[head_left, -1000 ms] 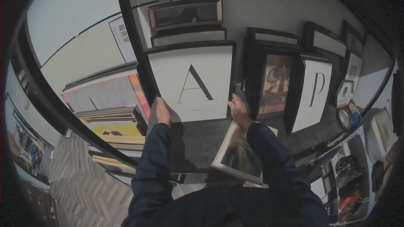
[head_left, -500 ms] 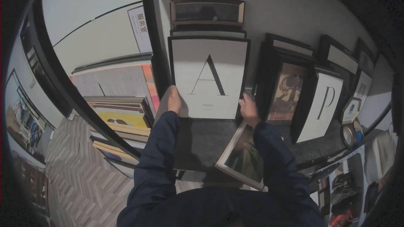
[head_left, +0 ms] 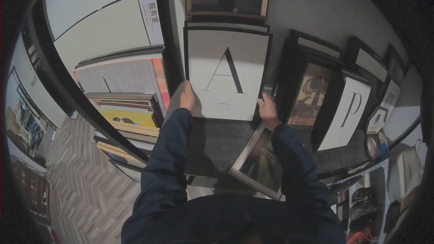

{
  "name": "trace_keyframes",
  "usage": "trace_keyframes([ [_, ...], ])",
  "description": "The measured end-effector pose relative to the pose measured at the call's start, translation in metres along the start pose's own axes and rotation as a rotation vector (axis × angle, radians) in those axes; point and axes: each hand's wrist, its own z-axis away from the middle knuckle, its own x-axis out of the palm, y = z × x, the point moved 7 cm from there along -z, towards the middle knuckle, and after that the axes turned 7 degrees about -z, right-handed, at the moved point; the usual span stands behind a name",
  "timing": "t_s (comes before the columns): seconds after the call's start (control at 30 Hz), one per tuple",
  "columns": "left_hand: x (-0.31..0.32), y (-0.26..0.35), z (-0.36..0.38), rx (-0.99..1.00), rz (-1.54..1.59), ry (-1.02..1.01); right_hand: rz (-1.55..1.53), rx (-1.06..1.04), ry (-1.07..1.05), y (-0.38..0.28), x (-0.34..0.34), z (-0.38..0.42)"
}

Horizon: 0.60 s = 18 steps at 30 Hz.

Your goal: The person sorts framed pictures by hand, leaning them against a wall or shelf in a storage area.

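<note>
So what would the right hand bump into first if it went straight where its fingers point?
Probably the black-framed A picture, at its right edge. The right hand is right beside it, but I can't tell if they touch.

The A print (head_left: pixel 227 74) is black on white, framed in black; the P print (head_left: pixel 347 114), right, is also black on white. At left, a grey-streaked picture (head_left: pixel 120 76) has an orange-pink edge, above a yellow picture (head_left: pixel 127 116). The floor (head_left: pixel 90 167) is grey-brown herringbone; the sleeves (head_left: pixel 167 147), navy.
</note>
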Motion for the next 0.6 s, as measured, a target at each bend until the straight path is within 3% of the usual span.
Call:
trace_keyframes([
  [0.1,0.001,-0.003,0.001,0.019,-0.009,-0.002,-0.008,-0.056,0.018,0.001,0.0,0.003],
  [0.3,0.0,-0.002,0.001,0.034,-0.01,0.018,0.002,0.074,-0.054,-0.014,-0.004,0.017],
  [0.6,-0.002,-0.003,-0.004,0.082,0.015,0.057,0.005,-0.012,-0.006,-0.005,0.0,0.008],
])
